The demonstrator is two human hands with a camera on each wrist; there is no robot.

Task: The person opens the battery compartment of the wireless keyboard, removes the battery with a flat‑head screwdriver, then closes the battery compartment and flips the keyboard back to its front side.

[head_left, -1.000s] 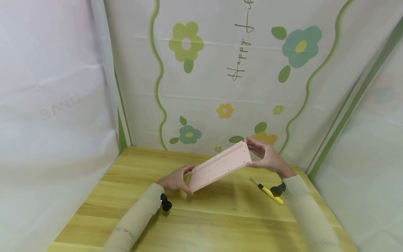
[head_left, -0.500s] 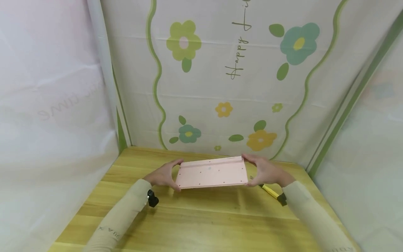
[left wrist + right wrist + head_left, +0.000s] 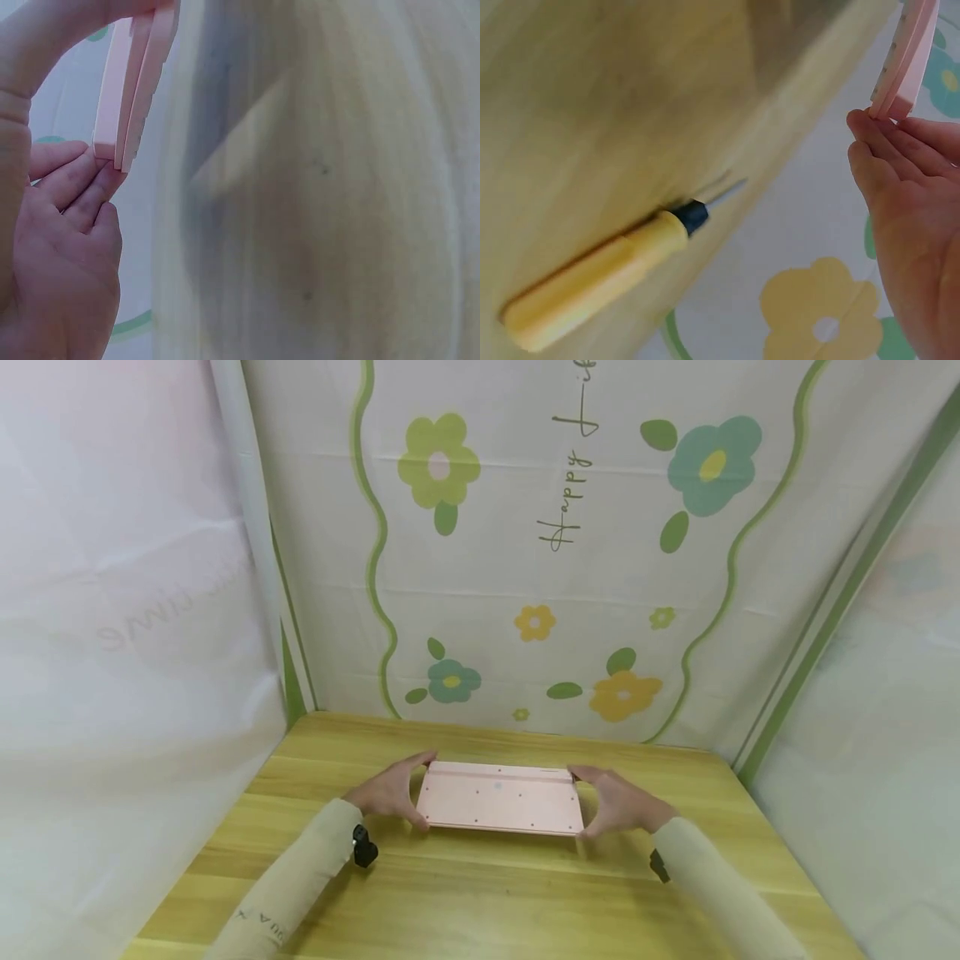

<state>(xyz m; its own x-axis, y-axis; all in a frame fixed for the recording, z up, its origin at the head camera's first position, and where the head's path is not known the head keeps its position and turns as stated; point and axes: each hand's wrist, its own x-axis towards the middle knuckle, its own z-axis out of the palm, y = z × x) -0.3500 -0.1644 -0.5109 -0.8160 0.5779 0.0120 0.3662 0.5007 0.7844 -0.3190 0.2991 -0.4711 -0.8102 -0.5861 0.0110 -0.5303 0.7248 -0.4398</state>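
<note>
So both hands are busy here with one pink board (image 3: 498, 802): the left hand (image 3: 390, 792) grips one short end and the right hand (image 3: 622, 803) grips the other. Each grip is pretty wide, thumb at the near corner and fingers round at the far one. The board is up in the air above the counter (image 3: 480, 902), close to level, long side running left to right, with its shadow on the wood. Its upper face has a bunch of small dark dots and a raised strip along the far edge. Edge-on in the wrist views it looks layered, with little bumps along one side. There's also a screwdriver (image 3: 600, 277) lying on the counter over on the right hand's side, yellow handle, black collar, thin metal shaft, a bit blurry. Both sleeves (image 3: 292, 877) are cream, with a small black gadget (image 3: 364, 847) at each wrist. Behind the counter hangs a white cloth (image 3: 480, 560) with green, blue and orange flowers plus "Happy" written sideways.
</note>
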